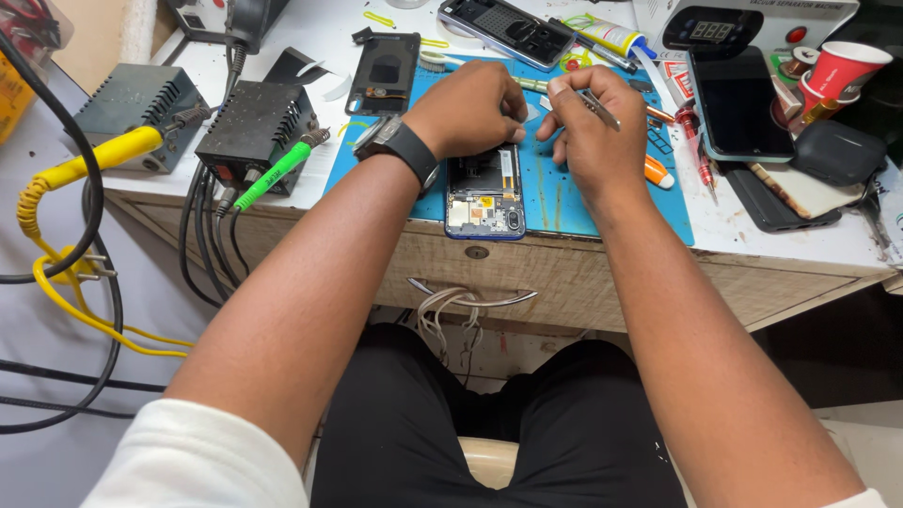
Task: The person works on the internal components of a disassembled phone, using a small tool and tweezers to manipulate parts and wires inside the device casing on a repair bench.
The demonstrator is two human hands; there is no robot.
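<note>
At the surface's front edge, on the blue mat [564, 202], lies the opened phone [485, 193]. The left hand [467, 110] is curled shut, steadying its top; the right hand [593, 127] pinches metal tweezers [597, 105]. Likely step: picking at internal parts. The next move needs a fine, steady tip.

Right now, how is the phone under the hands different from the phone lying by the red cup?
The opened phone has its back off, so its circuit boards and camera parts show; the dark phone shows only a smooth black screen. The opened phone lies on the blue mat at the desk's front edge, partly under the left hand; the dark phone lies off the mat, untouched. Both lie flat and are similar slim rectangles.
</note>
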